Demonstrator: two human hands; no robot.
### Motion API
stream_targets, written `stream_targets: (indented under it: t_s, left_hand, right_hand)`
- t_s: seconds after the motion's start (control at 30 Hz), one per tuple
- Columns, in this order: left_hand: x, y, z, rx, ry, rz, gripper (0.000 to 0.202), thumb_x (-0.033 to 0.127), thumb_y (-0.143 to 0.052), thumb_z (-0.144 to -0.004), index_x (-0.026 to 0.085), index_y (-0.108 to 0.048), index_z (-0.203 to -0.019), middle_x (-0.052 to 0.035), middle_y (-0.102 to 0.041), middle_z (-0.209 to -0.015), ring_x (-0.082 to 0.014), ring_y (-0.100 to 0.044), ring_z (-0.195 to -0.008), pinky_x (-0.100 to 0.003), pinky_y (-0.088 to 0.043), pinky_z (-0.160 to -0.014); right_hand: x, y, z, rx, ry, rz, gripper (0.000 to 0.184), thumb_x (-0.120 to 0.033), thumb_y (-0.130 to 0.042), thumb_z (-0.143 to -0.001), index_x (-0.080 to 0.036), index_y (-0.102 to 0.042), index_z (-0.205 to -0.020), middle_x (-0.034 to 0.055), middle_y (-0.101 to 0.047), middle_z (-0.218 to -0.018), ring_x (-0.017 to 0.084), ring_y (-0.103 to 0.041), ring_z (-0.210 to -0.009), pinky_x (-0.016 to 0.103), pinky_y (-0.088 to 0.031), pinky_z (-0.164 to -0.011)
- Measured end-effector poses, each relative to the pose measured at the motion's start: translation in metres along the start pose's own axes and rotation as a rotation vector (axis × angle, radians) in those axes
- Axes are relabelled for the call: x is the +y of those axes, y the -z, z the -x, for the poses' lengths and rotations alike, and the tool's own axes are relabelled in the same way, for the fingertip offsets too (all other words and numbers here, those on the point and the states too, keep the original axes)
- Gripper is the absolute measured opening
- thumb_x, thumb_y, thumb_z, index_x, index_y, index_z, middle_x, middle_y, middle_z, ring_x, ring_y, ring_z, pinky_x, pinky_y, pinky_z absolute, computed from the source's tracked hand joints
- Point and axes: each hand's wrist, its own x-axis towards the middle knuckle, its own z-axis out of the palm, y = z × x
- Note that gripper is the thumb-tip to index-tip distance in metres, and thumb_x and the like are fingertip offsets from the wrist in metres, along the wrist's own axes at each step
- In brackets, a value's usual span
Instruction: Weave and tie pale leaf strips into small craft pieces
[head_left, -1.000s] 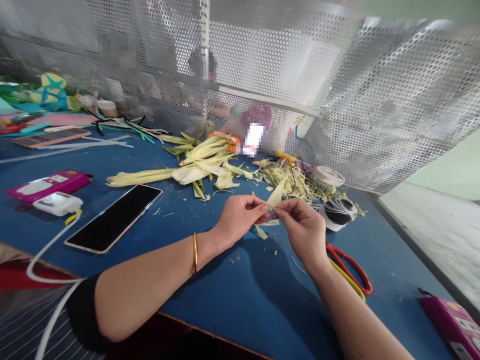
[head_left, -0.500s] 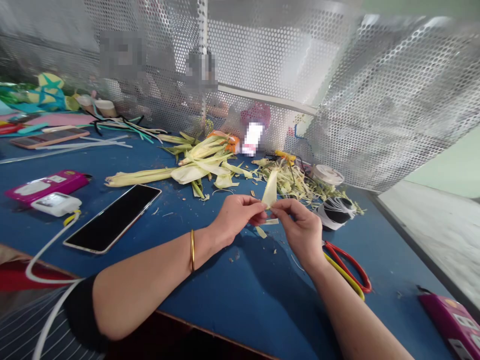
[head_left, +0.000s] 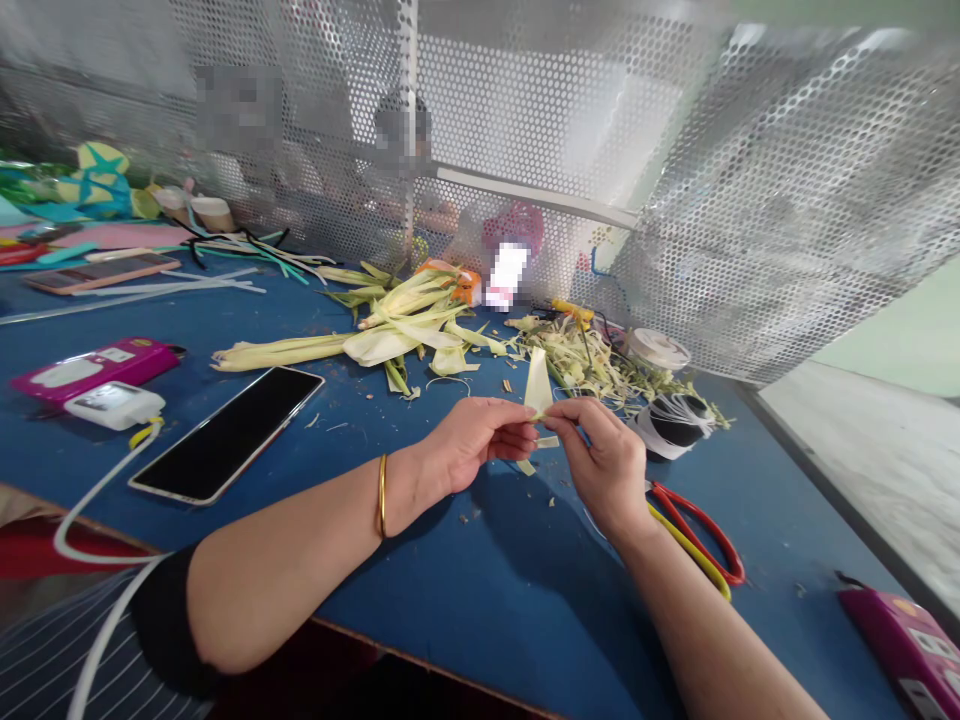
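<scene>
A pale yellow-green leaf strip [head_left: 538,385] stands upright between my two hands above the blue table [head_left: 465,590]. My left hand [head_left: 476,440] pinches its lower end with thumb and fingers closed. My right hand [head_left: 604,455] pinches the same strip from the right side, fingers closed. A few cut leaf bits lie on the table just below the hands. A gold bangle sits on my left wrist.
A pile of long leaves [head_left: 382,335] and a heap of trimmings [head_left: 600,365] lie behind the hands. Red and yellow scissors [head_left: 697,545] rest by my right wrist, near a black spool [head_left: 675,422]. A phone [head_left: 229,432], power bank and pink cases lie around. Perforated metal screens [head_left: 675,180] wall the back.
The leaf strip has turned from leaning right to standing upright. Both hands shifted slightly lower and kept their pinch on it.
</scene>
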Motion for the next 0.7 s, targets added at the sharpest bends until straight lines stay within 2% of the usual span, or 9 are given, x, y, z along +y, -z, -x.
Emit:
stream_targets:
  t_s: [0.13, 0.3, 0.5, 0.7]
  left_hand:
    - [-0.0013, -0.0045, 0.0027, 0.067, -0.114, -0.061, 0.012, 0.024, -0.076, -0.07, 0.014, -0.068, -0.067, -0.004, -0.069, -0.065, -0.0121, -0.064, -0.061, -0.026, -0.051, -0.065]
    - [-0.0027, -0.008, 0.0035, 0.139, -0.182, -0.124, 0.01, 0.023, -0.075, -0.068, 0.015, -0.068, -0.068, -0.0026, -0.068, -0.065, -0.0133, -0.065, -0.066, -0.026, -0.05, -0.066]
    - [-0.0052, -0.0092, 0.0031, 0.17, -0.274, -0.206, 0.01, 0.024, -0.073, -0.07, 0.016, -0.067, -0.067, -0.0014, -0.067, -0.065, -0.0129, -0.064, -0.066, -0.025, -0.048, -0.064]
    - [-0.0061, -0.0103, 0.0032, 0.167, -0.301, -0.214, 0.009, 0.023, -0.072, -0.071, 0.016, -0.068, -0.067, -0.0008, -0.066, -0.064, -0.012, -0.064, -0.064, -0.025, -0.051, -0.065]
  right_hand:
    - [-0.0033, -0.0009, 0.0006, 0.008, -0.112, -0.029, 0.014, -0.022, -0.055, -0.092, -0.024, -0.063, -0.081, 0.0006, -0.069, -0.079, 0.017, -0.064, -0.075, 0.029, -0.048, -0.071]
    - [-0.0066, -0.0014, 0.0, 0.004, -0.252, -0.111, 0.011, -0.022, -0.058, -0.088, -0.023, -0.064, -0.079, -0.0012, -0.069, -0.075, 0.016, -0.062, -0.07, 0.026, -0.047, -0.066]
    - [-0.0063, -0.0017, -0.0005, -0.007, -0.393, -0.254, 0.009, -0.026, -0.062, -0.086, -0.021, -0.066, -0.08, 0.0005, -0.072, -0.075, 0.017, -0.065, -0.07, 0.028, -0.048, -0.066]
    - [-0.0066, -0.0018, -0.0017, 0.016, -0.449, -0.342, 0.009, -0.028, -0.065, -0.083, -0.02, -0.065, -0.078, 0.0015, -0.071, -0.072, 0.018, -0.066, -0.069, 0.031, -0.05, -0.068]
